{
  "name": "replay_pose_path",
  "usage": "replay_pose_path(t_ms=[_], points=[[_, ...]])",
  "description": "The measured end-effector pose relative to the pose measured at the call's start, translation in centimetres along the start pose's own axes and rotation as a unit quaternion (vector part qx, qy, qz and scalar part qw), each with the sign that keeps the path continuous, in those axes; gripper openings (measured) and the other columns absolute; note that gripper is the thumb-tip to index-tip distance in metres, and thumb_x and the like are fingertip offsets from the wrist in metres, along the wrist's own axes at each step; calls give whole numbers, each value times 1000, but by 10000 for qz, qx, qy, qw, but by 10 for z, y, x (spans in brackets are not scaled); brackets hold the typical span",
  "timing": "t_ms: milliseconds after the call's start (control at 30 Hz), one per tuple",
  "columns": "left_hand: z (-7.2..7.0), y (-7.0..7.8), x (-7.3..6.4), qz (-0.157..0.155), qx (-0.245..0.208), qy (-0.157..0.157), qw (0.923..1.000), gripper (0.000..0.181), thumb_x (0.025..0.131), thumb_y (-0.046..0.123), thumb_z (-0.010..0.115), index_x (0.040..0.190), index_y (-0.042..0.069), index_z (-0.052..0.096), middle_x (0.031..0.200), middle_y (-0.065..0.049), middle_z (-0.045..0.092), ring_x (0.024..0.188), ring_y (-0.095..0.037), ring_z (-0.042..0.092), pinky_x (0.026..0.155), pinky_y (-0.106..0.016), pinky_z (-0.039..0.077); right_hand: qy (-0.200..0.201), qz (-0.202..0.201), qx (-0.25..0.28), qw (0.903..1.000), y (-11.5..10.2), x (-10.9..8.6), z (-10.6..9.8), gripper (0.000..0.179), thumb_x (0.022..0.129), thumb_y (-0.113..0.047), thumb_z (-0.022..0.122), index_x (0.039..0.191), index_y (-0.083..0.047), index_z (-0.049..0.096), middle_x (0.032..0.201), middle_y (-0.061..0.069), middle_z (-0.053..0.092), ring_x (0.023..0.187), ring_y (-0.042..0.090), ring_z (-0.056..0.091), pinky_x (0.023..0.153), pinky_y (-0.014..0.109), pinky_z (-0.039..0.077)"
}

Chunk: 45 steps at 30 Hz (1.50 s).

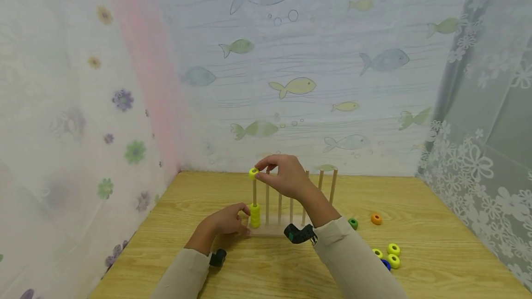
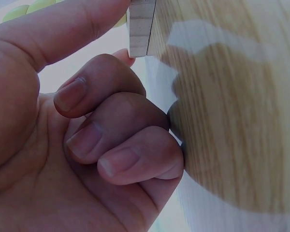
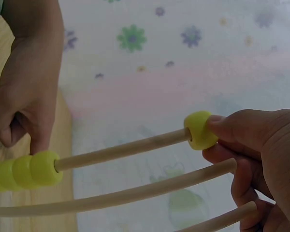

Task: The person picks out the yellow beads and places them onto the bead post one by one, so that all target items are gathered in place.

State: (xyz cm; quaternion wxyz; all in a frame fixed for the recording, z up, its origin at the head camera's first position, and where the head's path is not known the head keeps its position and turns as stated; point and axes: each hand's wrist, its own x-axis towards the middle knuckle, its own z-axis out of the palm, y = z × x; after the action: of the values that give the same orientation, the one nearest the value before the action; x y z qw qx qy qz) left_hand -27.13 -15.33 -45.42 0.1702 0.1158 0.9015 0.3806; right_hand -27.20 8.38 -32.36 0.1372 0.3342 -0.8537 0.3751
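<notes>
My right hand [image 1: 287,176] pinches a yellow bead [image 3: 201,130] between thumb and fingers. That bead sits at the tip of the leftmost peg [image 3: 125,149], with the tip inside its hole. Lower on the same peg, several yellow beads [image 1: 255,216] are stacked down to the base of the wooden peg rack [image 1: 270,230]. My left hand [image 1: 226,220] holds the left end of the rack's base between thumb and index finger. The other fingers of that hand are curled by the tabletop in the left wrist view. Several more pegs stand bare to the right, partly behind my right hand.
Loose beads lie on the wooden table [image 1: 440,239] right of the rack: a green bead [image 1: 353,224], an orange bead [image 1: 376,218], a blue bead [image 1: 386,265] and three yellow beads [image 1: 393,249]. A fish-printed curtain [image 1: 299,119] hangs behind the table.
</notes>
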Motion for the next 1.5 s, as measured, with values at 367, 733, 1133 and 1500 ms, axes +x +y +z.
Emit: replay_pose_path(t_ms=[367, 733, 1133, 1500], points=[[1, 1, -1, -2, 25, 32, 10000, 53, 85, 26, 88, 127, 15, 58, 68, 0, 47, 61, -16, 41, 59, -32, 36, 9, -31, 19, 10000, 0, 0, 0, 15, 96, -31, 77, 108, -23, 80, 107, -11, 76, 94, 9, 65, 78, 35, 54], [1, 0, -1, 44, -22, 12, 10000, 52, 85, 25, 88, 126, 15, 57, 67, 0, 46, 60, -16, 40, 59, -32, 36, 19, -9, 81, 10000, 0, 0, 0, 15, 95, -31, 78, 108, -23, 80, 107, -11, 76, 94, 9, 64, 79, 36, 54], [0, 0, 0, 19, -97, -31, 9999, 52, 86, 24, 87, 127, 14, 57, 66, 0, 47, 58, -16, 41, 57, -31, 36, 48, -10, 87, 9999, 1, -1, 1, 14, 95, -30, 78, 107, -24, 80, 106, -13, 75, 94, 9, 64, 79, 36, 54], [1, -4, 1, 98, -99, -29, 9999, 52, 86, 24, 87, 126, 14, 56, 67, 0, 47, 59, -16, 41, 57, -32, 36, 47, -24, 41, 10000, 0, -1, 1, 13, 95, -30, 78, 107, -24, 80, 106, -13, 75, 94, 8, 64, 80, 36, 54]])
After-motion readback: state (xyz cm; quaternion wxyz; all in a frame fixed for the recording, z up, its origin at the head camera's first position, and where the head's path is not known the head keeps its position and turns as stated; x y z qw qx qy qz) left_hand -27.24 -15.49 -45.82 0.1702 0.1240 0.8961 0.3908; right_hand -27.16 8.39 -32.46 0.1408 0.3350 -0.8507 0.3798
